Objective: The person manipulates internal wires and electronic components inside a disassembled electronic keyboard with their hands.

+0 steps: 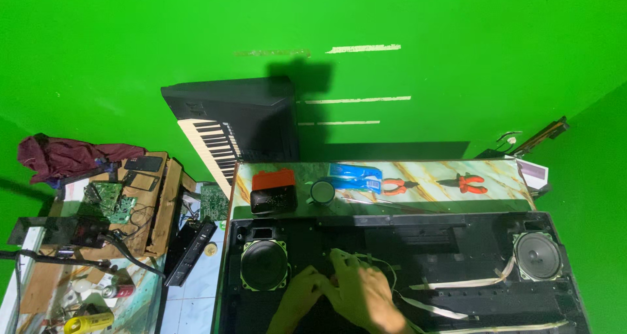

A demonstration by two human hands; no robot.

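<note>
Both hands sit close together, left hand [299, 296] tucked under right hand [363, 292], fingers [339, 259] curled downward.

— What's standing against the green wall [130, 40]?
— A black keyboard [228, 121], tilted, white keys facing left

— And along the marble-patterned tabletop [424, 177]?
— A red-and-black box [274, 190], a round green cup [322, 191] just beside it, a blue packet [354, 176], then two pairs of orange-handled pliers [398, 186] [467, 183]

— On the left?
— A cluttered wooden bench [163, 203] with green circuit boards [111, 200], a dark phone [144, 164] and a maroon cloth [62, 156]. Lower down, a red can [117, 290] and a yellow tool [88, 321]
</note>
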